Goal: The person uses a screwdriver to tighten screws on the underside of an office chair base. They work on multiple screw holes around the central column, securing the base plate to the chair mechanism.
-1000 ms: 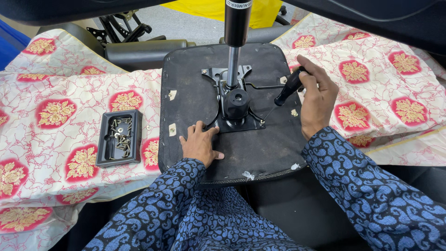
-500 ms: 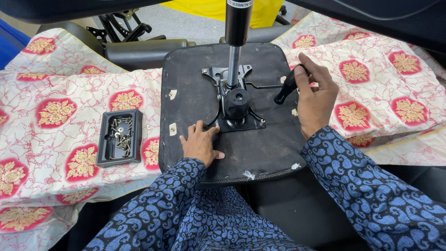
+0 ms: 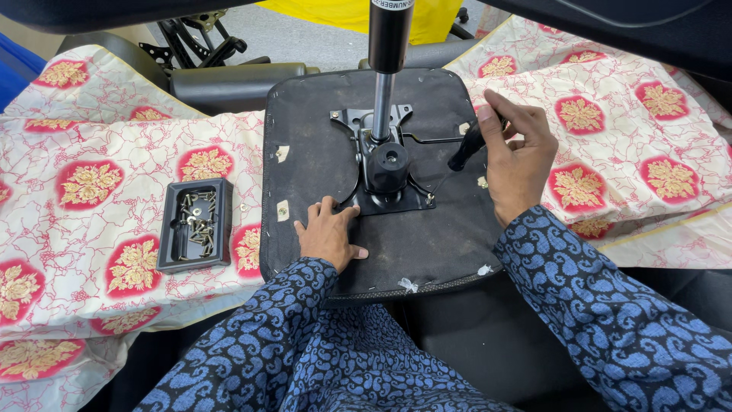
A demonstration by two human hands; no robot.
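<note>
An upturned black chair seat (image 3: 320, 152) lies in front of me with its metal tilt mechanism (image 3: 385, 172) bolted at the middle and a gas-lift cylinder (image 3: 389, 46) standing up from it. My left hand (image 3: 328, 233) rests flat on the seat's underside, fingertips touching the mechanism's near left corner. My right hand (image 3: 518, 156) is closed around the black knob of the adjustment lever (image 3: 465, 149), which sticks out to the right of the mechanism.
A small black tray (image 3: 169, 229) with several screws sits on the red-and-cream patterned cloth (image 3: 99, 191) to the left. Black chair parts (image 3: 229, 76) lie beyond the seat, and more patterned cloth (image 3: 625, 145) spreads to the right.
My right hand has shifted slightly on the lever knob, thumb and fingers moving up over it. The left hand has stayed in place on the seat.
</note>
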